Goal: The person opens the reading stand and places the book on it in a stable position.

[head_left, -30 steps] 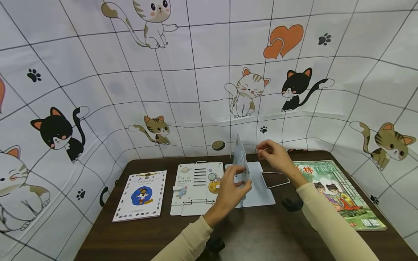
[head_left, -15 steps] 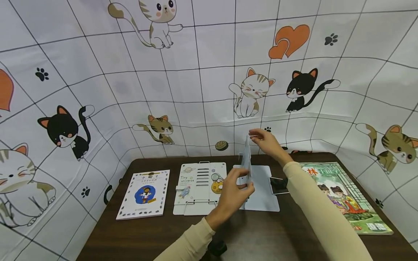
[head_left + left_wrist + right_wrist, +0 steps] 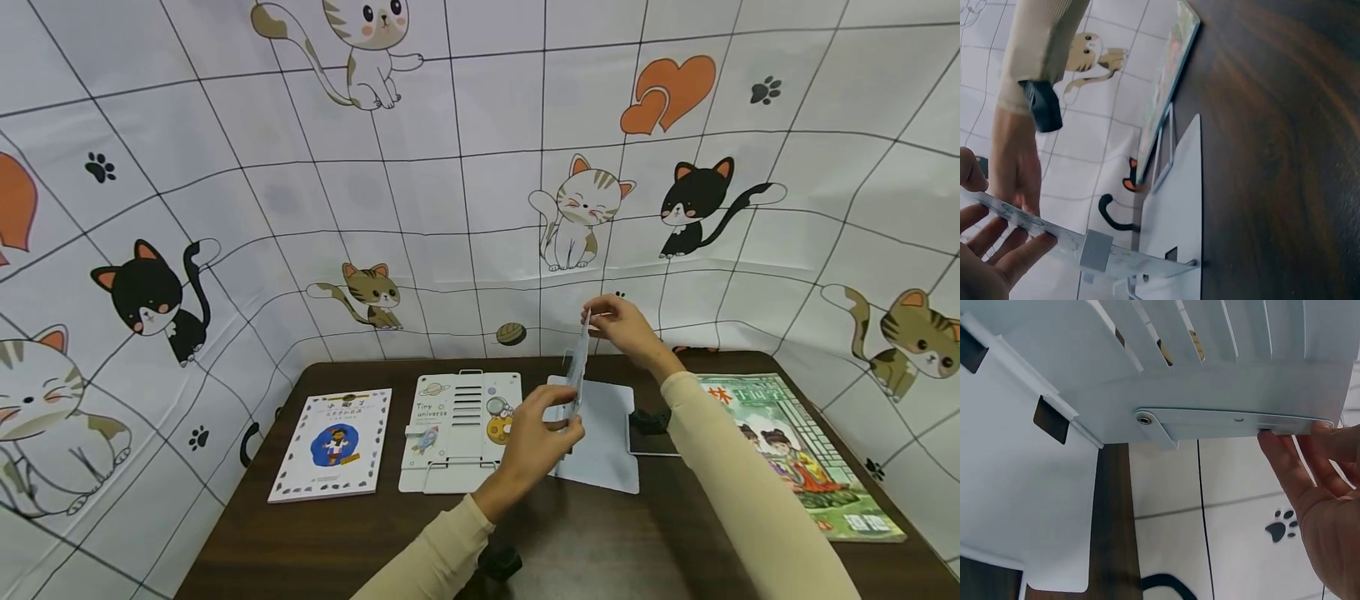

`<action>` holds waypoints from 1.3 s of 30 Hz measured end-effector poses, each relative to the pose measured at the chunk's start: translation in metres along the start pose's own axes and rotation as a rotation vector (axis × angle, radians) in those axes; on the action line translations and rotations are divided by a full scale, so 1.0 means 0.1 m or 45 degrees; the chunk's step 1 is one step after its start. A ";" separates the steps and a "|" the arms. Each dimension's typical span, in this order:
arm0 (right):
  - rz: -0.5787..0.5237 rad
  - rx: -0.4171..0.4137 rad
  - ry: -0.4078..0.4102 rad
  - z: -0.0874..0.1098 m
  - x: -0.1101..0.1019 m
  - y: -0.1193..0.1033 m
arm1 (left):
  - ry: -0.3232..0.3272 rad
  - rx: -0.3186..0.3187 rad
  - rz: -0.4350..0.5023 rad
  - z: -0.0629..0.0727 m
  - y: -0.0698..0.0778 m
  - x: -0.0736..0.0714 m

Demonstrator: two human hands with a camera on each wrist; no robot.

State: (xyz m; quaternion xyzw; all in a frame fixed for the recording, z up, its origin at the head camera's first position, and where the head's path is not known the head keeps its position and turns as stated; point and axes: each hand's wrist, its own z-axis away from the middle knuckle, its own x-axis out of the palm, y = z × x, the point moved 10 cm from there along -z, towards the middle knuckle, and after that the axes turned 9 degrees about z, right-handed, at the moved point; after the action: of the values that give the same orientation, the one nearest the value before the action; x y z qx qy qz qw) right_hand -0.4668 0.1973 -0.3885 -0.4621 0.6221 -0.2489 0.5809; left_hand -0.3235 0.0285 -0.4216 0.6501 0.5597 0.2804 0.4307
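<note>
A pale metal book stand stands half unfolded on the dark table. Its slotted panel [image 3: 581, 354] is raised nearly edge-on to me, hinged to a flat base plate [image 3: 604, 433]. My left hand [image 3: 534, 437] grips the panel's near edge, thumb on one face and fingers on the other in the left wrist view. At the far upper corner, my right hand [image 3: 624, 327] pinches the edge. The right wrist view shows its fingers at the end of a thin riveted support arm [image 3: 1222, 417] lying along the panel's back. A small clip [image 3: 1095, 250] sits on the panel.
Left of the stand lies a second, flat book stand [image 3: 442, 446] printed "Tiny universe". A white booklet [image 3: 360, 417] lies farther left, a green illustrated magazine [image 3: 802, 458] at the right. A wire frame [image 3: 1166, 153] extends beside the base plate. A cat-printed cloth [image 3: 465, 208] hangs behind the table.
My right hand has come from beside the stand up to the panel's top corner and taken hold there. The panel leans farther right. My left hand keeps its hold.
</note>
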 end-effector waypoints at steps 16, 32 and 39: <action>-0.041 0.039 0.181 0.36 -0.53 0.31 | 0.043 0.011 -0.062 -0.22 -0.15 -0.34; 0.352 0.081 0.335 0.84 -0.83 0.28 | 0.098 -0.111 -0.180 -0.57 -0.47 -0.60; 0.444 0.060 0.356 1.01 -0.86 0.24 | 0.103 -0.188 -0.154 -0.68 -0.57 -0.61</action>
State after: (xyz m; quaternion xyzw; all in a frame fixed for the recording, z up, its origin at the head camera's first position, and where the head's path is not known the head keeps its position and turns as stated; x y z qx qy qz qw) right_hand -0.3861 0.3053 -0.3865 -0.2949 0.7610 -0.2211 0.5339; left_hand -0.4225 -0.0140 -0.4323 0.5696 0.5928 0.3205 0.4705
